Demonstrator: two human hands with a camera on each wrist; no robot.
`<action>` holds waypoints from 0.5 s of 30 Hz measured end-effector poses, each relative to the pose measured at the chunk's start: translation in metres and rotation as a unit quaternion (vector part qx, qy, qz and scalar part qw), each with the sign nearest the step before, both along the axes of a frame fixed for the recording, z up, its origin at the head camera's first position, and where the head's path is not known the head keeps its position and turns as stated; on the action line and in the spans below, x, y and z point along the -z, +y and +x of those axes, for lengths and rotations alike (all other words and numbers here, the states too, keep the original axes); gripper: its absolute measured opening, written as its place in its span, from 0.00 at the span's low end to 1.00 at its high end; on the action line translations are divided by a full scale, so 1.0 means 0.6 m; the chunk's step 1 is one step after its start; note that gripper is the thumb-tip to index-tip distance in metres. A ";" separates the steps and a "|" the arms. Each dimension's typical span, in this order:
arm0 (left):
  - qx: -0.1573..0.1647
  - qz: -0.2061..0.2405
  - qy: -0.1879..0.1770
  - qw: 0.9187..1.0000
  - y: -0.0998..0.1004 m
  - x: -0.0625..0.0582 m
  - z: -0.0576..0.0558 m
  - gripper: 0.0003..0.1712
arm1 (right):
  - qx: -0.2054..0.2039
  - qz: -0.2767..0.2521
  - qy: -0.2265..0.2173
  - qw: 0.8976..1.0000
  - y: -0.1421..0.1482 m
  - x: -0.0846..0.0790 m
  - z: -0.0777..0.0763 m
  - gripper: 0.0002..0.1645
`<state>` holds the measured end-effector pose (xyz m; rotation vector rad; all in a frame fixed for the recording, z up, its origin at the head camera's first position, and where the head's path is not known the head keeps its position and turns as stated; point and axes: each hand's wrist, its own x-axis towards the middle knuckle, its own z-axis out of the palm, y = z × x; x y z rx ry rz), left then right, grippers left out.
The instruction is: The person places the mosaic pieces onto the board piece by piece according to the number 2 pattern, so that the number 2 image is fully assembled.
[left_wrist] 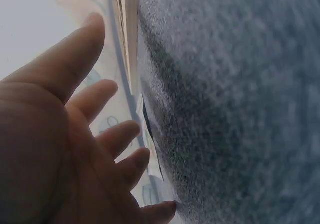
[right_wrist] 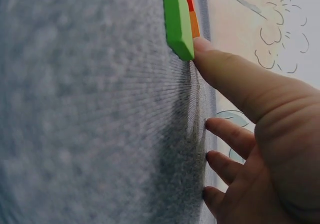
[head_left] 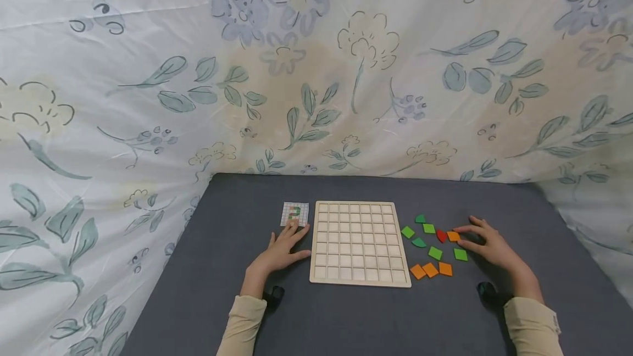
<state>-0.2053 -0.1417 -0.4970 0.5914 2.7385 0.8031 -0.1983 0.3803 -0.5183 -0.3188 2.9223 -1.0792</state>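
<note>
Watching the right hand [head_left: 494, 244] pinching an orange tile [head_left: 453, 237], right of the pale, gridded wooden board [head_left: 360, 245]. A red piece [head_left: 441, 236] is lying just left of it, so a careless lift could be nudging that aside. The left hand [head_left: 278, 252] is resting loose, grasping nothing, fingers overlapping the card [head_left: 288, 211]; we could be misreading its pattern. Tiles are looking smooth, flat, crisp-edged; the worktop [head_left: 366, 320] is showing coarse grey weave.

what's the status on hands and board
Left hand partly blocking white gridded card. Right hand touching orange square tile. Square pale wooden grid board holds no tiles.
</note>
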 end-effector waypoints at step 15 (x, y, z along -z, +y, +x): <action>0.021 -0.015 -0.029 0.999 0.002 0.006 0.003 0.43 | 0.039 0.023 -0.007 0.999 -0.015 -0.010 -0.006 0.27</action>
